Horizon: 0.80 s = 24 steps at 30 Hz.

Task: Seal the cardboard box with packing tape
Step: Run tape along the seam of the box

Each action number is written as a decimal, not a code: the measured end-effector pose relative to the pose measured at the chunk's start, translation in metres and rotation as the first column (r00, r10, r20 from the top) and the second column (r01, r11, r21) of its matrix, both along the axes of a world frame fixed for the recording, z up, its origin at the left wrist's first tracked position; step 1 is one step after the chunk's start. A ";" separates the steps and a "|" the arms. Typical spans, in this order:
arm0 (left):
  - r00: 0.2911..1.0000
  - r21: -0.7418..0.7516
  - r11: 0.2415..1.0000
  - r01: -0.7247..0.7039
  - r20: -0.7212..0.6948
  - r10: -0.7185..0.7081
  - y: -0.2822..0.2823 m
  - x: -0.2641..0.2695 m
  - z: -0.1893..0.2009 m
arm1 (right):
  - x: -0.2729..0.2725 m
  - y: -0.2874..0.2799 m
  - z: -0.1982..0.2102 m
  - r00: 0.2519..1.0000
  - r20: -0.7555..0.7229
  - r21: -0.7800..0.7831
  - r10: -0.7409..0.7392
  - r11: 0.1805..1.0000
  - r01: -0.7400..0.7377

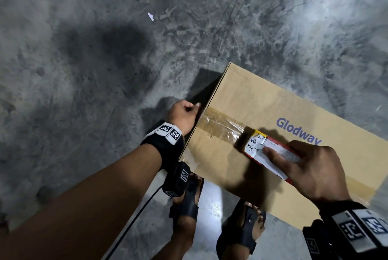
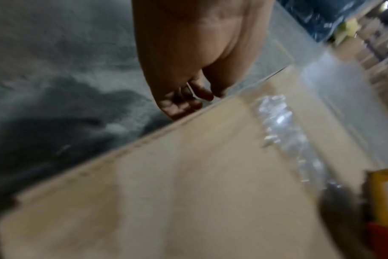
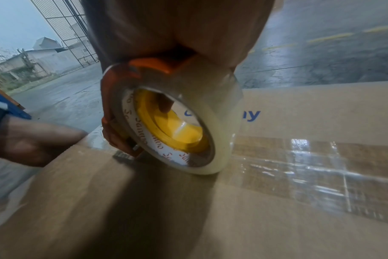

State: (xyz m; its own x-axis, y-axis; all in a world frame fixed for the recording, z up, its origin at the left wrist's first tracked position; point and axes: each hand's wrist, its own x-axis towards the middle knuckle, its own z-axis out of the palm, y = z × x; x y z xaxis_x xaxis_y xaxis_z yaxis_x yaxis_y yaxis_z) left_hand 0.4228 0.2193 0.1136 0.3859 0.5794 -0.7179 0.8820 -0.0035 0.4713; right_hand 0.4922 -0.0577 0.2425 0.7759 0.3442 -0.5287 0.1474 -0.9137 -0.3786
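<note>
Matt cardboard box point(image 1: 262, 100), glossy tape point(image 1: 222, 127)

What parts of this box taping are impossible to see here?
- Head view: left hand fingers, over the box edge.
- Head view: box's right end, cut off by the frame.
- Left wrist view: tape strip, blurred.
- Right wrist view: dispenser blade, under the roll.

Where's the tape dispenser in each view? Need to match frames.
Head: tape dispenser lower right, on the box top, gripped by the right hand.
Left wrist: only its yellow and red corner at the right edge.
Right wrist: centre, roll with yellow core.
Shared landmark: the shiny clear tape strip on the cardboard box.
</note>
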 end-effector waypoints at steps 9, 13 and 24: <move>0.944 -0.235 0.944 0.231 -0.181 -0.276 -0.025 0.024 0.068 | 0.002 0.009 -0.008 0.998 -0.004 -0.121 0.057 0.991 -0.057; 0.694 0.129 0.686 0.716 -0.030 -0.719 -0.040 0.001 0.072 | 0.001 0.019 -0.002 0.994 0.021 -0.210 0.103 0.973 -0.096; 0.105 0.267 0.043 0.963 -0.222 -0.969 -0.077 -0.032 0.055 | 0.002 0.019 0.012 0.997 -0.019 -0.208 0.081 0.975 -0.083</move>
State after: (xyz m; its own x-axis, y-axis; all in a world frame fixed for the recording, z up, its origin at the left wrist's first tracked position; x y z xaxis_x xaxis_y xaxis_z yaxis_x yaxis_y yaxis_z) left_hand 0.3905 0.1425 0.1691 0.7775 -0.1755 -0.6039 -0.0285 -0.9691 0.2450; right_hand 0.4940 -0.0390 0.2547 0.7437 0.2879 -0.6033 0.2221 -0.9577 -0.1832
